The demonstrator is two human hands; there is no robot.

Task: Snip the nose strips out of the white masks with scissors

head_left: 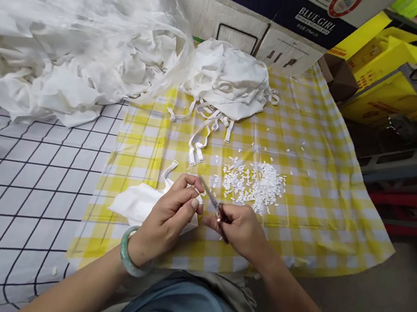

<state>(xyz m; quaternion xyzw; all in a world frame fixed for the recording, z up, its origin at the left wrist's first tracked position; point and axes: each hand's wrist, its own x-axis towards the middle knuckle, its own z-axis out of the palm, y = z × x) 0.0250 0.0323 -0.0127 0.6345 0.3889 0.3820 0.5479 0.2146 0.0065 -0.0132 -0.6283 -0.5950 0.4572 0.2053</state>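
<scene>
Risk, as I judge it, is a nicked finger: my left hand (pixel 167 218) pinches a strap of the white fabric piece (pixel 135 202) right against the small metal snips (pixel 216 209) gripped in my right hand (pixel 242 230), near the yellow checked cloth's (pixel 300 231) front edge.
</scene>
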